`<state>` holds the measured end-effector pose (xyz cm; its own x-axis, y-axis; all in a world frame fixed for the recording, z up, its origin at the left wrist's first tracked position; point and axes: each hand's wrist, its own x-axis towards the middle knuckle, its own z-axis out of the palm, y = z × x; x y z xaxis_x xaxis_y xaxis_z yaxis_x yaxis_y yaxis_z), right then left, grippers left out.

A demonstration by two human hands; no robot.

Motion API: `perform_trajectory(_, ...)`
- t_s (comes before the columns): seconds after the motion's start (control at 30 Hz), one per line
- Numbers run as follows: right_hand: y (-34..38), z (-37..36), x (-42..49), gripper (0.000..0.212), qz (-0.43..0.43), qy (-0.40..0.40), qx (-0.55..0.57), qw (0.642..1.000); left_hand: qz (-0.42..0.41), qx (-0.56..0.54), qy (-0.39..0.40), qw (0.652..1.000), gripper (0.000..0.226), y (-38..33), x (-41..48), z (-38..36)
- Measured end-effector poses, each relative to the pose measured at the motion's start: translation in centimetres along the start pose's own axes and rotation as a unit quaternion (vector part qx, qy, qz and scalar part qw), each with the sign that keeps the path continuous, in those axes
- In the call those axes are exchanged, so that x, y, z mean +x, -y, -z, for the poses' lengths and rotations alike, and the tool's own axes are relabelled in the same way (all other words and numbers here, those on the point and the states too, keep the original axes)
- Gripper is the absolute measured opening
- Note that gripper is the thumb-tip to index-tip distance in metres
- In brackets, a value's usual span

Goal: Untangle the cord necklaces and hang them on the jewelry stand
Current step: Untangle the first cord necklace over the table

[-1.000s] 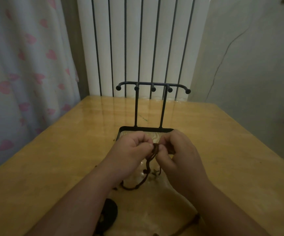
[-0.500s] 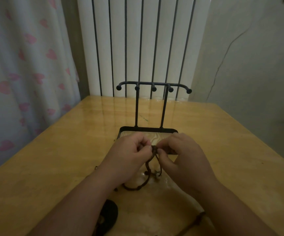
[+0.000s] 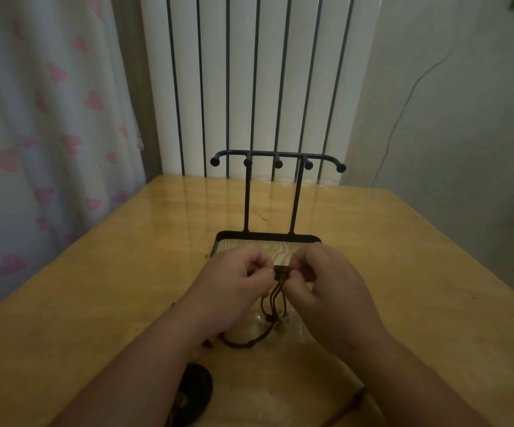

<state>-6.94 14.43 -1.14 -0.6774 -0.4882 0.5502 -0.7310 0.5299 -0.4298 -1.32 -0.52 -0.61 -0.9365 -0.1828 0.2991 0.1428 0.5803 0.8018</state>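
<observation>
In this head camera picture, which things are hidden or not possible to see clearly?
Head view: the knot in the brown cords, covered by the left hand and right hand pinching it.
Head view: the front of the jewelry stand tray, behind both hands.
Head view: the dark disc, partly under the left forearm, details lost in dim light.

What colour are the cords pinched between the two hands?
Dark brown. The thin knotted cord necklaces show it best in the head view.

L hand (image 3: pixel 236 286), R hand (image 3: pixel 329 283) pinching cord (image 3: pixel 281 273).
</observation>
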Motion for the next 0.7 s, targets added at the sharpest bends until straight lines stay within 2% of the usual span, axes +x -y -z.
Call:
perform_trajectory(0.1, -0.48, -0.13, -0.02, 0.003, -0.020, 0.008, 0.032, 0.999, 0.008, 0.001, 0.000, 1.000, 0.020, 0.28, -0.02, -0.05)
perform_trajectory(0.23, -0.57, 0.24, -0.11, 0.012, -0.012, 0.003, 0.080, 0.997, 0.008, 0.012, -0.004, 1.000, 0.020, 0.37, 0.02, -0.06)
perform_trajectory(0.4, -0.42, -0.05, 0.02, 0.008, -0.004, 0.026, 0.030, 0.999, 0.008, 0.015, 0.008, 1.000, 0.019, 0.24, -0.01, -0.11)
perform_trajectory(0.7, -0.23, -0.29, -0.13, 0.007, -0.021, 0.040, 0.075, 0.996, 0.030, -0.021, 0.003, 0.999, 0.018, 0.11, -0.08, 0.03)
